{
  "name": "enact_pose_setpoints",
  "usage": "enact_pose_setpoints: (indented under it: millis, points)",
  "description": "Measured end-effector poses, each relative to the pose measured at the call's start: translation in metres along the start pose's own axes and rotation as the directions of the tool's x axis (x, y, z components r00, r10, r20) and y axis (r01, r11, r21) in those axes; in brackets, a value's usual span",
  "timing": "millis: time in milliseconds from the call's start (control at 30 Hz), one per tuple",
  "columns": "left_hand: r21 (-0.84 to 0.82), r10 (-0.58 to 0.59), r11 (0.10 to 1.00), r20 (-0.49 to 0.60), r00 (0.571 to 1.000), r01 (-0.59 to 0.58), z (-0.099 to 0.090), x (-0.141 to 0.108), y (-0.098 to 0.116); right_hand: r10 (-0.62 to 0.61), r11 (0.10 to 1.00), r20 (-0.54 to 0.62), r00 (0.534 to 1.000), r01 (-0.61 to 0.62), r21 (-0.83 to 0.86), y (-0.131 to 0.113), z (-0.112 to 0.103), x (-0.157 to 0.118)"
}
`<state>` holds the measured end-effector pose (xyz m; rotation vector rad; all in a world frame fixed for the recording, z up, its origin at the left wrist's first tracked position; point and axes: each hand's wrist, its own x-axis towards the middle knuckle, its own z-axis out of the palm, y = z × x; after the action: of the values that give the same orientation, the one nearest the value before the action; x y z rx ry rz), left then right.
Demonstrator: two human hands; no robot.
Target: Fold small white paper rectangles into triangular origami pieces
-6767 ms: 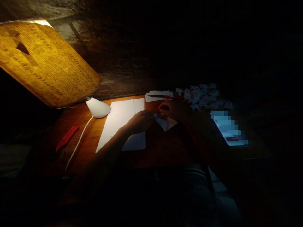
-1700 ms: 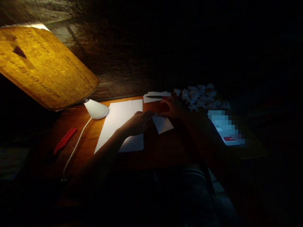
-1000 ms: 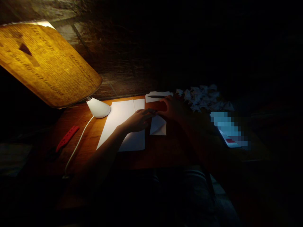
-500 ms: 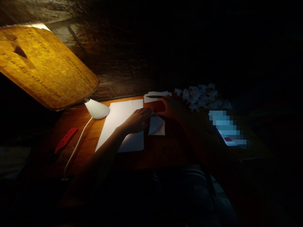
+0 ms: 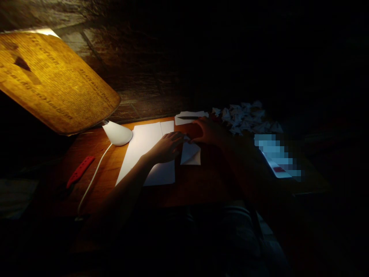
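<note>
A small folded white paper [image 5: 190,154] lies on the wooden table with a diagonal crease or flap across it. My left hand [image 5: 170,146] reaches over larger white sheets [image 5: 147,136], its fingertips at the upper left edge of the folded paper. From the right, my right hand [image 5: 206,130] meets the same paper's top edge, thumb and fingers curved around its upper end. Both hands seem to pinch the paper's top, though the fingertips are dim. Behind my right hand lies another white paper piece with a dark slim object [image 5: 187,118] on it.
A lamp with a white base [image 5: 117,132] and a yellow printed shade [image 5: 57,84] stands at the left, its cord running forward. A red strip-like object [image 5: 80,171] lies left of it. Folded paper pieces [image 5: 242,117] are heaped back right; a lit phone [image 5: 276,157] lies nearer.
My right hand's thumb has shifted slightly at the top of the folded paper, and more of the paper's top shows. Otherwise the hands stay nearly in place.
</note>
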<state>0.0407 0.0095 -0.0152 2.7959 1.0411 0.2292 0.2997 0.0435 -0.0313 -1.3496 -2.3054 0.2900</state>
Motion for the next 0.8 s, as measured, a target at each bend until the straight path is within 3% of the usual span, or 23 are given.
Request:
enact_pose_setpoints:
  millis: [800]
  points:
    - [0.003, -0.021, 1.000, 0.023, 1.000, 0.021, -0.003, 0.000, 0.004, -0.059, 0.997, 0.062, 0.996, 0.055, 0.062, 0.012, -0.004, -0.003]
